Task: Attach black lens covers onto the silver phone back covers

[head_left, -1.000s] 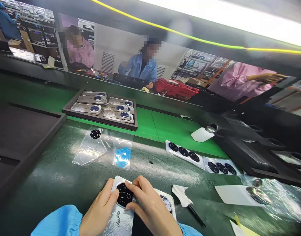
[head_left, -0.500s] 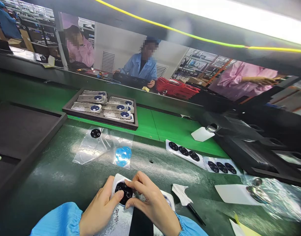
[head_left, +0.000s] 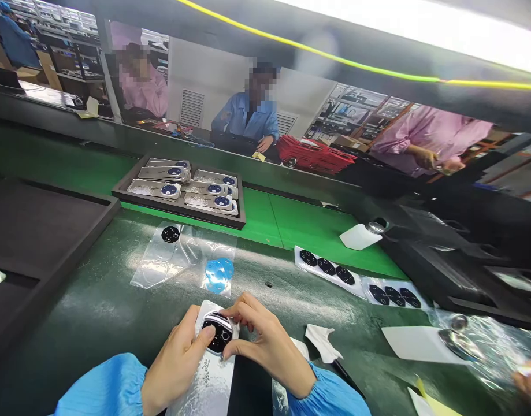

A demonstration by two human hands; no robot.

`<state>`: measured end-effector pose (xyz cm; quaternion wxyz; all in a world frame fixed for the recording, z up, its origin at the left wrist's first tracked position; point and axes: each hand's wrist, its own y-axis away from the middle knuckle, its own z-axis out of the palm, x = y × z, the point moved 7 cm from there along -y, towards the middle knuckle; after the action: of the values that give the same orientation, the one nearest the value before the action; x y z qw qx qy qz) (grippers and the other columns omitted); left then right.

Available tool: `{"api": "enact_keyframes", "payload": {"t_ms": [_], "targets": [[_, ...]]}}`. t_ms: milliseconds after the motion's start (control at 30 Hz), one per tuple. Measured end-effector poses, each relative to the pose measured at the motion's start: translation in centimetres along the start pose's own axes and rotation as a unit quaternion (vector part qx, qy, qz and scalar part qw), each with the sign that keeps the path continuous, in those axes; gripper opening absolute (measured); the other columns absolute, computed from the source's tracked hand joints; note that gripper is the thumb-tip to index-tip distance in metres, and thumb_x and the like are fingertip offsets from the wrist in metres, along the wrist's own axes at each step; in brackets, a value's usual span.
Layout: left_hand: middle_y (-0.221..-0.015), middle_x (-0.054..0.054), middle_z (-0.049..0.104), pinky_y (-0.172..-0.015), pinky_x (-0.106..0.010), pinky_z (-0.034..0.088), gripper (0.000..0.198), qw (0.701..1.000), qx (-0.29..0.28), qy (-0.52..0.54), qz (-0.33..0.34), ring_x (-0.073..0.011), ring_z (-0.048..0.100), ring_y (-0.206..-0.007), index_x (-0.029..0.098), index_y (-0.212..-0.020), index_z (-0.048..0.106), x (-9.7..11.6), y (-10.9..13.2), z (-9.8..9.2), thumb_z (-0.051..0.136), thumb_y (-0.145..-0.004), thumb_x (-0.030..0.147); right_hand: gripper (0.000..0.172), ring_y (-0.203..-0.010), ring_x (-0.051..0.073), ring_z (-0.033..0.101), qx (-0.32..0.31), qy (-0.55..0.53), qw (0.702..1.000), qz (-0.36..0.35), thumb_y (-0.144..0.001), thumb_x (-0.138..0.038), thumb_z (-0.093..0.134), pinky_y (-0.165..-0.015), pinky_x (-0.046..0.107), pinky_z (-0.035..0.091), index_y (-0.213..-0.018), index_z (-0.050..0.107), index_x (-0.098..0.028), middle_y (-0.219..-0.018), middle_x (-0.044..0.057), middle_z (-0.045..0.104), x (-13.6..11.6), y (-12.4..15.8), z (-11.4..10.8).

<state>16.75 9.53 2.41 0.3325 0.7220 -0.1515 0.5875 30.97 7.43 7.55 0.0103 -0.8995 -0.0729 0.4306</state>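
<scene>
A silver phone back cover (head_left: 211,381) with dark script on it lies upright in front of me. A round black camera lens plate (head_left: 219,337) sits at its top, inside a shiny ring, with a bright silver arc showing above it. My left hand (head_left: 178,358) grips the cover's left side, its thumb pressed on the lens plate. My right hand (head_left: 265,341) curls round the cover's upper right, index finger at the top edge of the ring and thumb at its lower right. Partly hidden under my right forearm is another pale cover (head_left: 300,348).
A tray (head_left: 196,218) of several finished-looking covers stands at the back. Film with one black plate (head_left: 170,234) and blue stickers (head_left: 219,274) lies ahead. Strips of lens plates (head_left: 326,266), a white cloth on a black stick (head_left: 323,341) and another person's hand (head_left: 529,381) are rightward.
The lens plate now shows a silver arc above it, and my right fingers have shifted slightly up. Another person's hand has entered at the lower right.
</scene>
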Motion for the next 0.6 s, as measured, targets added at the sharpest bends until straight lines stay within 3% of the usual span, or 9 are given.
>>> {"api": "enact_keyframes", "payload": {"t_ms": [200,367,467,600], "targets": [[-0.085,0.000,0.055,-0.072,-0.029,0.039,0.033,1.000,0.014,-0.005,0.006,-0.0176,0.049,-0.079,0.019,-0.096,0.051,0.5,0.0,-0.3,0.041,-0.097,0.051,0.039,-0.078,0.017,0.055,0.021,-0.084,0.996,0.013,-0.084,-0.052,0.070,-0.064,0.027,0.047,-0.109,0.068,-0.022,-0.090,0.003,0.056,0.9,0.0,-0.7],[-0.089,-0.002,0.060,-0.074,-0.029,0.041,0.036,0.999,0.014,0.047,0.020,-0.0187,0.054,-0.083,0.019,-0.096,0.052,1.0,-0.1,-0.4,0.044,-0.096,0.054,0.033,-0.082,0.017,0.060,0.063,-0.136,0.984,0.093,-0.092,-0.041,0.060,-0.073,0.032,0.052,-0.119,0.063,-0.023,-0.096,0.004,0.061,2.1,1.0,-0.5],[-0.089,-0.003,0.062,-0.075,-0.029,0.044,0.040,0.994,0.007,0.103,0.019,-0.0195,0.057,-0.085,0.018,-0.098,0.054,0.8,-0.3,-0.3,0.049,-0.093,0.058,0.045,-0.071,0.016,0.062,0.029,-0.258,0.953,0.158,-0.089,-0.049,0.061,-0.062,0.030,0.052,-0.122,0.058,-0.019,-0.081,0.001,0.060,2.5,1.5,0.9],[-0.083,-0.002,0.065,-0.070,-0.028,0.043,0.044,0.986,-0.006,0.164,0.002,-0.0178,0.059,-0.076,0.017,-0.097,0.057,0.7,-0.5,-0.3,0.055,-0.090,0.059,0.053,-0.057,0.013,0.060,-0.001,-0.390,0.901,0.189,-0.082,-0.053,0.070,-0.055,0.027,0.050,-0.117,0.056,-0.015,-0.066,-0.003,0.058,2.0,1.5,2.3]]}}
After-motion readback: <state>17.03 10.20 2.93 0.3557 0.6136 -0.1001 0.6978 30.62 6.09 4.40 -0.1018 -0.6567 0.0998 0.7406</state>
